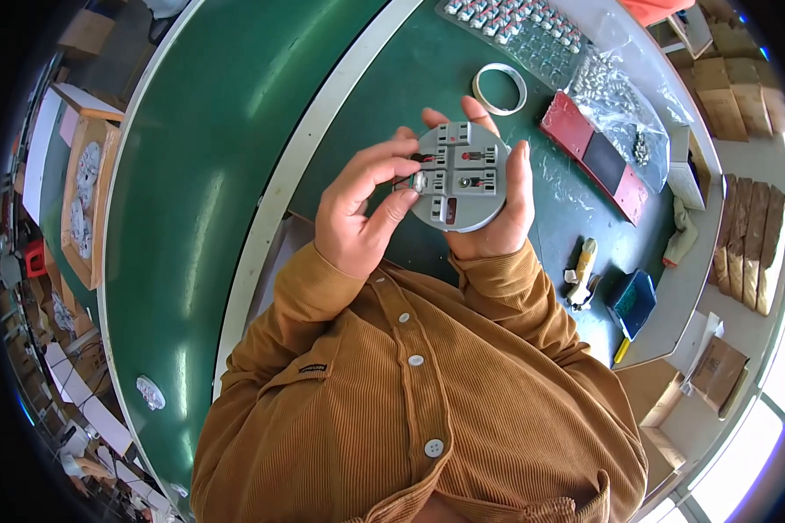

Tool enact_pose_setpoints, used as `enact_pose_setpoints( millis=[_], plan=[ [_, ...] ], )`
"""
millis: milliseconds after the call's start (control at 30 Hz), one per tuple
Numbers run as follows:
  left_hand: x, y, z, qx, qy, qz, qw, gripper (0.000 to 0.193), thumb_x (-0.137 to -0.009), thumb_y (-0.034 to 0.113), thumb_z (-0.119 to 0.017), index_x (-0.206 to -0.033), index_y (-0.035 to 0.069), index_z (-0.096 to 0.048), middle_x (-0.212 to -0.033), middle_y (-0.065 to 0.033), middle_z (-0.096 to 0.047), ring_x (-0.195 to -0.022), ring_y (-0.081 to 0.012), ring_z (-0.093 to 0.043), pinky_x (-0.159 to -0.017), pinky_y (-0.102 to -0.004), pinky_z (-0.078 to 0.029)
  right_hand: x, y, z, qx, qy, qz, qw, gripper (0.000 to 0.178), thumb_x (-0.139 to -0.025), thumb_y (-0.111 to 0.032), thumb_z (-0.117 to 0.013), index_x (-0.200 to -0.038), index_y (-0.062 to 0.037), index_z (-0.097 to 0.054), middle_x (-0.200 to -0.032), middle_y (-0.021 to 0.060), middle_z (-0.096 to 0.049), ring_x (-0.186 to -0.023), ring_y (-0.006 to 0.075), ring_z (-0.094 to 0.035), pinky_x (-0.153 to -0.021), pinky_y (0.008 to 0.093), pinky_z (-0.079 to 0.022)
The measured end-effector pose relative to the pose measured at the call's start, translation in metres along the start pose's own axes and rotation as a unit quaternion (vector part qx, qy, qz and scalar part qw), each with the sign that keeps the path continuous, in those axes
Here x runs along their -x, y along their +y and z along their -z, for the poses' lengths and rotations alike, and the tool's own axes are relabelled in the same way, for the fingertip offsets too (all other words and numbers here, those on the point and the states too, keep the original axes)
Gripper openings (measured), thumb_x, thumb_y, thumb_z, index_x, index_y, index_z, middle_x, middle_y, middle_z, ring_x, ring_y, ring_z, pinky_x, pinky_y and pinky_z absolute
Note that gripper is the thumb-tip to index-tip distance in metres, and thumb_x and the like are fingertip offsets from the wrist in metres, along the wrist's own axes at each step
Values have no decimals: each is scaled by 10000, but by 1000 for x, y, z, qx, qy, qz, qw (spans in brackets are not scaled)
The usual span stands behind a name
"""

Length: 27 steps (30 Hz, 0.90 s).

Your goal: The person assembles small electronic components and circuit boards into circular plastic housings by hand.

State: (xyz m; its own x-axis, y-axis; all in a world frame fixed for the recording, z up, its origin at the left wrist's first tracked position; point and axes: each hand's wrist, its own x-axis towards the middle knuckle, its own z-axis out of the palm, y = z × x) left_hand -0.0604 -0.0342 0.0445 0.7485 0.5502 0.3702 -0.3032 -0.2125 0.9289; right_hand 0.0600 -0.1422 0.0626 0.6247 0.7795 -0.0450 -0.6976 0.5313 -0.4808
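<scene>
A round grey disc (481,209) with raised slotted blocks is held up in front of my chest, over the bench. My right hand (508,220) cradles it from below and the right, thumb along its edge and fingertips showing past the far rim. At the disc's left edge, my left hand (358,205) pinches a small silvery part (419,181) with dark wires between thumb and forefinger. Other small parts sit in the slots, among them a red-tipped one (467,156) and a round metal one (465,182). The disc's underside is hidden.
Farther off on the green bench lie a tape roll (477,90), a red board (567,125), a clear tray of small parts (519,24) and a plastic bag of metal pieces (606,78). A yellow-handled tool (587,259) and a dark blue bin (644,301) are at right. A green conveyor (183,174) runs along the left.
</scene>
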Motion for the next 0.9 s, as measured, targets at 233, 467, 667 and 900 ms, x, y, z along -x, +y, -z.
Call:
enact_pose_setpoints(
  millis=[233,467,667,900],
  plan=[
    [-26,50,-5,-238,-53,-49,969,361,-904,85,-796,-1245,-16,-733,-1347,-150,-655,-1243,-319,-626,-1101,-420,-510,-10,2,1,171,-21,160,972,773,-1030,-499,-598,-1627,-93,-319,-1527,203,-489,-1377,384,-542,-1082,542,-532],
    [-15,21,-34,-183,31,-121,975,289,-900,47,-789,-1182,-12,-776,-1373,-124,-682,-1271,-326,-610,-1109,-431,-511,-12,11,-13,197,1,218,956,789,-1001,-485,-616,-1610,-86,-312,-1506,197,-495,-1347,366,-549,-1069,525,-535],
    [-6,13,-35,-163,31,-149,975,265,-904,5,-766,-1168,-11,-784,-1367,-110,-712,-1264,-313,-621,-1118,-433,-510,-6,14,0,201,-43,209,956,632,-1063,-479,-478,-1595,-162,-353,-1547,178,-501,-1408,396,-521,-1113,587,-513],
    [-27,19,-30,-142,48,-103,983,204,-896,23,-775,-1096,-10,-762,-1176,-95,-748,-1135,-295,-658,-1028,-409,-533,-18,11,-7,214,-2,200,956,757,-994,-483,-614,-1578,-85,-342,-1524,195,-476,-1357,374,-539,-1080,549,-525]
  ],
)
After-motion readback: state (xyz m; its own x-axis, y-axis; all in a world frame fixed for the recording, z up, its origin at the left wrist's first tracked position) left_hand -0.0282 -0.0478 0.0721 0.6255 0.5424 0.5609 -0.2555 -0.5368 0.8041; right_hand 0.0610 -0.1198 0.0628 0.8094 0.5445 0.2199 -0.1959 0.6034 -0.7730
